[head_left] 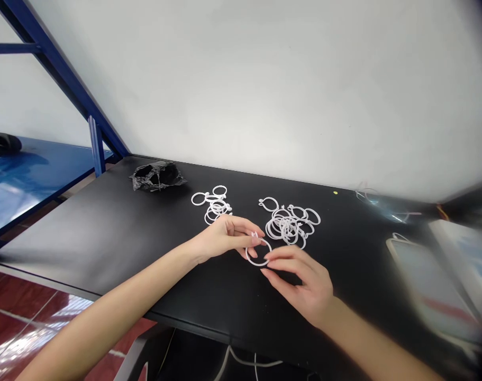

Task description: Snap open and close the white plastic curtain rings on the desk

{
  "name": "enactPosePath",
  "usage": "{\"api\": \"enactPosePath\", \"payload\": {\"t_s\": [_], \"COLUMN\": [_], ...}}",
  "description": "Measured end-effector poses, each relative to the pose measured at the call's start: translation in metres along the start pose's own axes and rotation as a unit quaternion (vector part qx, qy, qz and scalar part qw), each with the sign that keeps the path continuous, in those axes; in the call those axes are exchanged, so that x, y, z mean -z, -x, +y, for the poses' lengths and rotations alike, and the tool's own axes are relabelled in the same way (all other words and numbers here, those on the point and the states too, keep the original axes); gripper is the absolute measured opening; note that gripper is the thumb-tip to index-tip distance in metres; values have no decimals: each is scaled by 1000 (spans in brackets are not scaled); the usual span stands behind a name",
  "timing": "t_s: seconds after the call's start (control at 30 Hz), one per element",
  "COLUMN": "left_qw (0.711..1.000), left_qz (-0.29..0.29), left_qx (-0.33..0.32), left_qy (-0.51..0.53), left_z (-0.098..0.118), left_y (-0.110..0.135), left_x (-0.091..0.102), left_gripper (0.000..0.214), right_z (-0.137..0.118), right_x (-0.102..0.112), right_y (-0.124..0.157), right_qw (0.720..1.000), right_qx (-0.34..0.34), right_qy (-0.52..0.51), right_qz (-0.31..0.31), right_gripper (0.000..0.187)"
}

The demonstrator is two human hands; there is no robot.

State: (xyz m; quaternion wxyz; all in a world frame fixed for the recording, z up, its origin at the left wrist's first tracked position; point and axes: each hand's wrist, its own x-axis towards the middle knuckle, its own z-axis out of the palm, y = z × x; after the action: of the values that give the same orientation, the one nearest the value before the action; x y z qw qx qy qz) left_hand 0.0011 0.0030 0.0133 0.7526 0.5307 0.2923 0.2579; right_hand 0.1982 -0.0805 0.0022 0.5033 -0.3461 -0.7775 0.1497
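A white curtain ring with a small eyelet at its top is held up over the black table. My left hand pinches it by the upper part near the eyelet, between thumb and fingers. At the ring's lower right edge, the fingertips of my right hand grip its rim. Behind my left hand lies a small pile of white curtain rings. A larger pile of rings lies beyond my right hand, several overlapping one another.
A crumpled black plastic bag sits at the back left of the black table. On the right are a blurred phone-like slab and a clear plastic wrapper. A blue metal frame stands at the left, and a white wall rises behind.
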Motion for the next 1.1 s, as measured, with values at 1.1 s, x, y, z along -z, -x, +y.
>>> {"api": "enactPosePath", "payload": {"t_s": [1.1], "left_qw": [996], "left_qz": [12], "left_qx": [-86], "left_qy": [11], "left_z": [-9], "left_y": [9], "left_x": [-25], "left_gripper": [28], "right_z": [9], "right_x": [1], "right_y": [2], "right_qw": [983], "right_qx": [-153], "right_qy": [33], "right_qz": [95], "right_gripper": [16]}}
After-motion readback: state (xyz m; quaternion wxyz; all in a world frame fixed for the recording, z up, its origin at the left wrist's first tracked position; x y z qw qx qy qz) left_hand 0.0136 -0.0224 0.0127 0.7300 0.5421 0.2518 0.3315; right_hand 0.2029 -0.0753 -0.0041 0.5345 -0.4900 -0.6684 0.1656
